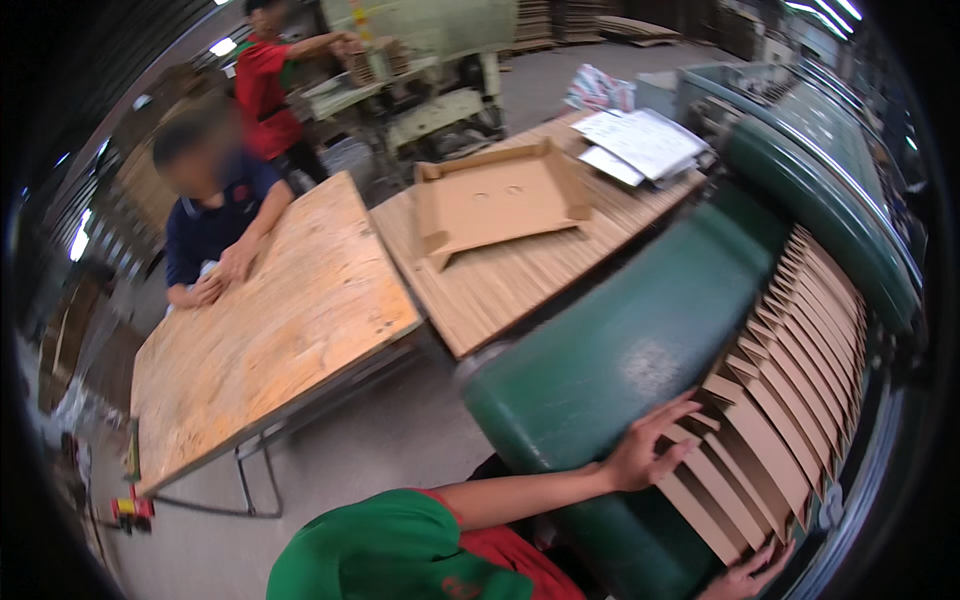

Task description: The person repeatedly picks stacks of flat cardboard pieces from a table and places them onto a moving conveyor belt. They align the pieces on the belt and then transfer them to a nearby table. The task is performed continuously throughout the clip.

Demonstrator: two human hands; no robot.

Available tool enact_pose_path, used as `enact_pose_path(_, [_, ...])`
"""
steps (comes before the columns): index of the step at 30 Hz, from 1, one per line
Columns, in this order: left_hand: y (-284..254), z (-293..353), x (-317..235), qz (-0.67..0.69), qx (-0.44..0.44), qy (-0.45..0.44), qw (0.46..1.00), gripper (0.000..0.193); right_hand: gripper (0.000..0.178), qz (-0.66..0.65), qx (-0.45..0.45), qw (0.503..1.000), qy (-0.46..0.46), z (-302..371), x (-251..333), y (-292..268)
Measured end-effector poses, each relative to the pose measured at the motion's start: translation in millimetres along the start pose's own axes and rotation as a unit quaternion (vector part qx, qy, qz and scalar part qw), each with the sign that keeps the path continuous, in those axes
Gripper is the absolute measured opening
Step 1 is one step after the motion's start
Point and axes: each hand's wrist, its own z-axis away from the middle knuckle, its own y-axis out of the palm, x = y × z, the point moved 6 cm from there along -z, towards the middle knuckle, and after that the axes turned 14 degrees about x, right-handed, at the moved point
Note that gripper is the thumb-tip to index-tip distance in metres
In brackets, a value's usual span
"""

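A row of flat brown cardboard sheets (pixel 765 440) leans overlapped, like fanned cards, on the green conveyor belt (pixel 650 330). My left hand (pixel 645 445) rests at the left ends of the nearest sheets, its fingers apart and stretched. At the lower right ends of the same sheets is my right hand (pixel 750 577), partly cut off by the picture's lower edge, with its visible fingers extended along the cardboard. The nearest sheets lie between my two hands.
A folded cardboard tray (pixel 505 195) and white papers (pixel 645 140) lie on a wood-grain table. Left of it stands a worn wooden table (pixel 290 330), where a person in dark blue leans. Behind, a person in red (pixel 265 85) works at a machine. A green roller (pixel 820 220) spans the belt's far end.
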Motion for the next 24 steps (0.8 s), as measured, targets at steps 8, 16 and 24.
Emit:
enact_pose_path(8, [-9.0, 35.2, 4.2, -0.008, 0.010, 0.008, 1.000, 0.054, 0.052, 0.026, 0.005, 0.998, 0.061, 51.9, -9.7, -17.7])
enact_pose_path(16, [3.0, -55.6, -28.2, -0.064, -0.001, -0.012, 0.998, 0.044, 0.039, 0.057, 0.017, 0.998, 0.006, -56.6, 15.6, -3.9])
enact_pose_path(24, [7.1, -71.0, -10.3, 0.003, -0.021, -0.032, 0.999, 0.043, 0.091, 0.254, 0.150, 0.915, -0.274, -11.3, 111.1, 22.1])
